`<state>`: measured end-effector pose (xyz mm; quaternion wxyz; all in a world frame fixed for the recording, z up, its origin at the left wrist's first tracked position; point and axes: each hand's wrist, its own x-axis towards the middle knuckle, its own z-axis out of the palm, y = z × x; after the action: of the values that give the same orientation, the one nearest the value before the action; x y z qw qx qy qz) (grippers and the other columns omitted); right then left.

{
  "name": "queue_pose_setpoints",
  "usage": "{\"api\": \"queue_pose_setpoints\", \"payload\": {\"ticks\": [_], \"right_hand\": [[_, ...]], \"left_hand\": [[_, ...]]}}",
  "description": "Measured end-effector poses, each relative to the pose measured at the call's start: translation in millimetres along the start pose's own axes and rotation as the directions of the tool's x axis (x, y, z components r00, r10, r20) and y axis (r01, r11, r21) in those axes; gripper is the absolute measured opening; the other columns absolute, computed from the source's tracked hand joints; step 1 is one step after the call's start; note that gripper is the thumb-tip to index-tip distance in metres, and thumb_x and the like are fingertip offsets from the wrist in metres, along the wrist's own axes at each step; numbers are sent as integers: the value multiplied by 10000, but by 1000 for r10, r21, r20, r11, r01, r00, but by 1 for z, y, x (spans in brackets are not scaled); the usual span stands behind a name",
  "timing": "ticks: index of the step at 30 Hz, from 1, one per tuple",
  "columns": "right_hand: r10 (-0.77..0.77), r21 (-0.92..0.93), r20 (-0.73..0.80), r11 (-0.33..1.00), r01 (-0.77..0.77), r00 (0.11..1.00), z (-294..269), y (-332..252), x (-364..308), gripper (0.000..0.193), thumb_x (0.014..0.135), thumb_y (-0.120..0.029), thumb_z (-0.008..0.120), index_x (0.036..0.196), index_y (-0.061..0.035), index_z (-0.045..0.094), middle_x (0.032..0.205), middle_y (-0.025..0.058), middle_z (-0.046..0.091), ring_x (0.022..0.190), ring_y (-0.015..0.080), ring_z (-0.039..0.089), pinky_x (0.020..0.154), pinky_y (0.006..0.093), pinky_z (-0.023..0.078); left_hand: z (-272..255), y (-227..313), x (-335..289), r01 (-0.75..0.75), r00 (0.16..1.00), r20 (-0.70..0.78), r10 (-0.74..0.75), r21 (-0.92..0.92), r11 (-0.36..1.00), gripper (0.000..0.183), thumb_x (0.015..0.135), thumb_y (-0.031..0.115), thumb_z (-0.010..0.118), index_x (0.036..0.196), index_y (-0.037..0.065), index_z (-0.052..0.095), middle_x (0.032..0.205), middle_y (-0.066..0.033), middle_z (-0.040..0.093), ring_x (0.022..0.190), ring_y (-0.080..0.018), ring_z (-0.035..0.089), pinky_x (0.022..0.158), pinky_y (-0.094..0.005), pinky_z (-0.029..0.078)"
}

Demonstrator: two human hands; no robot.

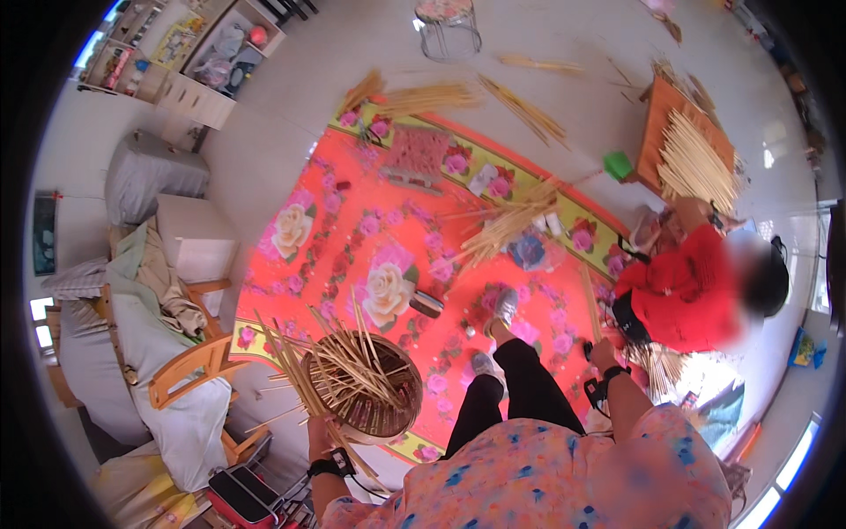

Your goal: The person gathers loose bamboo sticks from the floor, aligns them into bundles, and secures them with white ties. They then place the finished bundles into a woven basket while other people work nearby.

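At the lower left, my left hand (321, 428) is closed round a bundle of long, thin bamboo sticks (300, 375) that slants up past the basket. Beside it stands a round woven basket (407, 375) with many loose sticks (351, 361) lying crossways in it, some jutting over the rim. My right hand (604, 355) is low on the right side, its fingers curled next to a small dark object; what they hold is too small to make out. Each wrist wears a black strap with a small device.
A red flowered mat (352, 238) covers the floor, with stick piles (511, 225) and a dark oblong object (426, 304) on it. A person in red (683, 291) sits at right by a wooden table (656, 132) of sticks. Wooden chairs (189, 366) stand left; a stool (448, 31) stands far off.
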<state>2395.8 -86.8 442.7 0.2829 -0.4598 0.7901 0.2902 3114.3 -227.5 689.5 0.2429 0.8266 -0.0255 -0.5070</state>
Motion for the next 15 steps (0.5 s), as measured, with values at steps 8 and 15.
{"api": "queue_pose_setpoints", "payload": {"ticks": [8, 15], "right_hand": [[-234, 177, -172, 948, 263, 957, -66, 38, 120, 297, 839, -306, 576, 965, -44, 634, 805, 160, 647, 717, 265, 646, 591, 375, 520], [30, 904, 3, 427, -16, 1000, -251, -24, 91, 171, 864, -191, 521, 831, -24, 524, 522, 89, 539, 426, 218, 565, 390, 356, 471]], "left_hand": [[74, 167, -14, -136, 986, 92, 139, -34, 990, 100, 756, 131, 575, 739, 104, 481, 553, -46, 472, 480, -189, 505, 429, -338, 436], [135, 327, -79, -299, 954, 10, 300, -44, 953, 113, 758, 113, 579, 734, 108, 469, 525, -34, 459, 430, -182, 477, 419, -309, 420]]}}
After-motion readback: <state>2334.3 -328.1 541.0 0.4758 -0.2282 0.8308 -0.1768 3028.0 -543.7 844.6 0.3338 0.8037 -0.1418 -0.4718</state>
